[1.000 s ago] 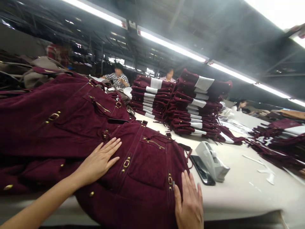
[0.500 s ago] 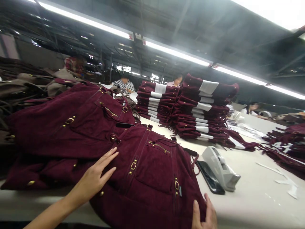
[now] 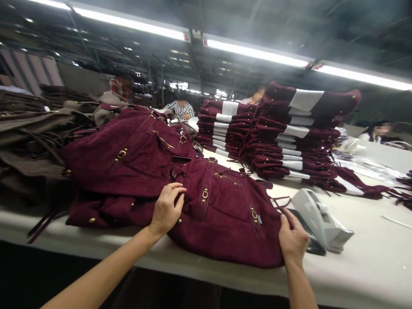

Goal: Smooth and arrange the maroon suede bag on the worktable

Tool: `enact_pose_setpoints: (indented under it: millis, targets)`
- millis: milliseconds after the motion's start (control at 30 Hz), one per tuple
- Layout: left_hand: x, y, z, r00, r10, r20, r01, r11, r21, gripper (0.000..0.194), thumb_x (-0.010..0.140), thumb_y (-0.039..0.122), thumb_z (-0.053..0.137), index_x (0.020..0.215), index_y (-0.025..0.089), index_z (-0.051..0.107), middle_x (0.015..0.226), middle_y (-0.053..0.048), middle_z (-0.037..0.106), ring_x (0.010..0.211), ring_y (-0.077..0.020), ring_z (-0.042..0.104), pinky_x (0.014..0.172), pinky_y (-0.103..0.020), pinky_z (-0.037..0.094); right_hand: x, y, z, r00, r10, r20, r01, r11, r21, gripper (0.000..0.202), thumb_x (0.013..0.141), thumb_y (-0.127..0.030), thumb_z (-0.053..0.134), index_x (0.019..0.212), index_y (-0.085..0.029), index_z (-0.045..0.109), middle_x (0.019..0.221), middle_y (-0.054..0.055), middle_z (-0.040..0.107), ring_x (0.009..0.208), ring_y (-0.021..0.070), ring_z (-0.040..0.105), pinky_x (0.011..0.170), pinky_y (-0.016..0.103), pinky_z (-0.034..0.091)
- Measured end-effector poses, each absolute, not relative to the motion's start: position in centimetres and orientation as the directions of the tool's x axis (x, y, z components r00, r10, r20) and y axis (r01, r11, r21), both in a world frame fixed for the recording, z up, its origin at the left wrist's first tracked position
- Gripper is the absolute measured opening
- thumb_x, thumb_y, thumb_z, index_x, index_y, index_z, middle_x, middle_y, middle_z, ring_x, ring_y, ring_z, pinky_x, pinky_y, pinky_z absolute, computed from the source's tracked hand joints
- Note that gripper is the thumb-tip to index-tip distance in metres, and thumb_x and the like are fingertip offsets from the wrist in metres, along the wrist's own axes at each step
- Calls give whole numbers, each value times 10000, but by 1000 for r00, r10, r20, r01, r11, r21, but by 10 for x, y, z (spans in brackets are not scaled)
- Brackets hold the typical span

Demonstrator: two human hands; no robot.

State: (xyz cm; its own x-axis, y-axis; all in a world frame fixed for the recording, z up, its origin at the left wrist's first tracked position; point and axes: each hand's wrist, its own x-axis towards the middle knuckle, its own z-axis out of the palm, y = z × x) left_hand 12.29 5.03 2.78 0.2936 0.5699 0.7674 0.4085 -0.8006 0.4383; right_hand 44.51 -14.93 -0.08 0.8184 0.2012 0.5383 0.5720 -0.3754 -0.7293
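Note:
A burgundy suede-like bag lies flat near the table's front edge, its brass buckles and zipped pocket facing up. At its left side, my left hand has curled fingers closed on the cloth. My right hand grips the right edge, thumb on top and the other fingers partly hidden. A second burgundy bag lies to the left, against the first one, on top of more burgundy cloth with brass studs.
A grey tape dispenser stands right of my right hand, beside a dark flat object. Tall stacks of folded burgundy pieces with white bands rise behind. Brown-grey goods pile up at left. Several people sit or stand farther back.
Both hands went from spread fingers to a closed grip on the bag's sides. My right hand moved up along the right edge. The view has shifted, so more table front shows.

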Motion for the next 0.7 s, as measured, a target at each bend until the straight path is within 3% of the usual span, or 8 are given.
enact_pose_setpoints:
  millis: [133,233,400,500,567,633,700]
  targets:
    - [108,22,34,615,361,701,281,-931,233,170,947,278,536,1060,183,620,1076,-83,645,1050,-231,578,986,-421,453,463,-142,-5,825,294,483,564,-357,-745,575,790,-588,477,1065,-154,736,1012,144,721,908,303,651,803,389,480]
    - [90,10,28,749,320,580,300,-945,134,403,866,407,672,1197,198,577,1221,-96,604,1160,-282,530,1082,-506,369,459,-148,-9,804,355,477,591,-378,-713,573,798,-610,447,1073,-194,730,1030,124,718,947,306,650,845,399,480]
    - [69,13,21,713,492,499,412,-870,270,658,722,370,821,1281,232,505,1369,-115,448,1267,-311,443,1065,-454,428,456,-170,-10,824,486,291,544,-533,-648,767,653,-778,516,1252,-310,619,1186,91,666,1046,373,620,889,512,472]
    - [68,17,32,730,529,433,425,-847,319,618,669,267,863,1176,190,517,1241,-100,506,1182,-280,484,1023,-418,451,458,-178,-7,854,500,143,451,-574,-684,861,565,-805,591,1269,-310,607,1151,104,675,1064,409,604,892,563,471]
    - [74,20,42,780,514,357,426,-854,299,501,658,217,868,1027,168,534,1078,-64,557,1043,-246,524,926,-378,480,457,-181,-1,876,477,73,331,-483,-811,811,566,-755,655,1244,-312,625,1115,93,688,1047,395,615,884,556,489]
    - [81,25,51,835,472,284,418,-879,230,405,669,202,859,900,158,529,943,-40,567,917,-224,531,826,-341,480,455,-185,6,881,472,-11,134,-273,-953,801,547,-654,747,1261,-316,610,1152,78,677,984,365,646,831,521,535]
    - [86,31,59,880,410,240,389,-912,130,329,711,199,829,824,153,523,864,-38,566,855,-220,530,781,-326,465,456,-190,11,875,476,-93,-57,-89,-994,840,533,-572,801,1300,-312,579,1154,87,675,879,347,675,735,500,575]
